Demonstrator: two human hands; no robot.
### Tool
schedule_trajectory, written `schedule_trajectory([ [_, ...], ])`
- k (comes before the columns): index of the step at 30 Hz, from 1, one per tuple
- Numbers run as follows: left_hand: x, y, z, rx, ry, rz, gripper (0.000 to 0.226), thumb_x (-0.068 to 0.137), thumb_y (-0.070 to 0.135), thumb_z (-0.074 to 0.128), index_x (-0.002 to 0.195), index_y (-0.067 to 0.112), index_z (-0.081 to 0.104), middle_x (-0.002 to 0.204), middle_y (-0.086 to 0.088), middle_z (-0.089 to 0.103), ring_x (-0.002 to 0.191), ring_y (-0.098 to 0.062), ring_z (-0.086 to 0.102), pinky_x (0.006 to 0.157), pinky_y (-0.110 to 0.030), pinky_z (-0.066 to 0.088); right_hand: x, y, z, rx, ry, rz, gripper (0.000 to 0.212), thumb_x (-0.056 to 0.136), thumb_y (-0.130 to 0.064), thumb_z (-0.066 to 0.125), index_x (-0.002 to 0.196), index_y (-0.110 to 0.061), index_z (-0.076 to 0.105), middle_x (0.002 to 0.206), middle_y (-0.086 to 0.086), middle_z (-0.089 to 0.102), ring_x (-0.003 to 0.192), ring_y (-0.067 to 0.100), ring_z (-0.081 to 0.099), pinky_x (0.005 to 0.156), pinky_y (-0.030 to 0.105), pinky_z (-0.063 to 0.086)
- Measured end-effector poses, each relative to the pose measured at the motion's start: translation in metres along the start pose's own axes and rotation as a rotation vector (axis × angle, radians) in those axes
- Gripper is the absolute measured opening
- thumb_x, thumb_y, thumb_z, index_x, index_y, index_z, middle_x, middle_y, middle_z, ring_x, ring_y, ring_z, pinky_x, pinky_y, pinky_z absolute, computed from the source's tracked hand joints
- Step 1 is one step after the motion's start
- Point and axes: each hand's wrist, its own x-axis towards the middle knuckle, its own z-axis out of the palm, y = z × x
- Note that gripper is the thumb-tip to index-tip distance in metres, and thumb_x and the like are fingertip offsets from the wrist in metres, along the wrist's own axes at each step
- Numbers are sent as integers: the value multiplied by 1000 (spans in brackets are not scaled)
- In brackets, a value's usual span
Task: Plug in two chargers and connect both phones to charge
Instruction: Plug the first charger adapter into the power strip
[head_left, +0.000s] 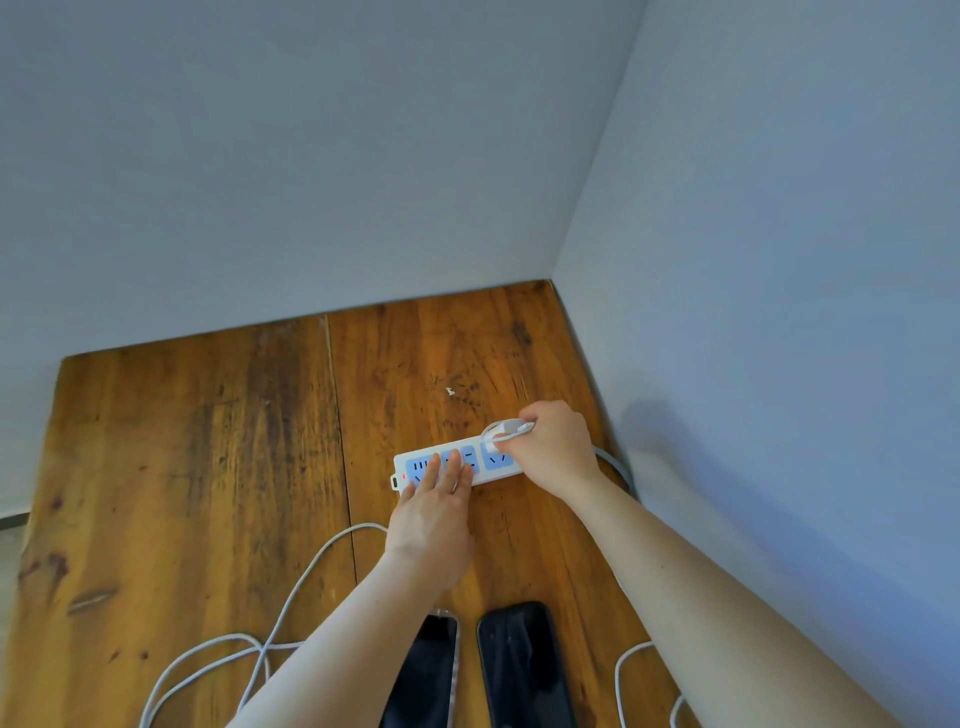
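pale walls meet in a corner at 12 o'clock over the wooden table (208, 467); from the head view, the power strip (457, 465) lies near centre; the left hand (434, 512) presses flat on it, fingers spread, gripping nothing; the right hand (553, 447), at 2 o'clock, pinches a white charger (506, 431) over the end socket; two phones (522, 665) at 6 o'clock are cut off; an arm hides part of one; white cables (291, 587) loop at 7 o'clock.

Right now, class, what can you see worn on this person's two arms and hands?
Nothing visible. The left hand and right hand are bare: no gloves, rings, watch or bracelets show. Both forearms are uncovered to the frame's edge, so no sleeves appear.
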Motion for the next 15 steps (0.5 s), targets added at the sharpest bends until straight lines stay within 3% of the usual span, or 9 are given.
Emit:
schedule_trajectory([
  [8,0,-1,-2,-12,-8,6,78,94,23,50,151,20,-3,161,0,-9,146,-24,-10,116,-42,14,-7,-7,3,-66,20,23,44,78,-30,76,113,-10,61,108,9,69,85,18,70,44,10,43],
  [15,0,-3,-1,-22,-19,6,78,94,22,48,151,20,-4,161,1,-11,146,-23,-13,117,-42,11,-11,-21,8,-152,47,-2,40,79,-29,75,110,-8,60,107,11,67,88,23,68,54,17,50],
])
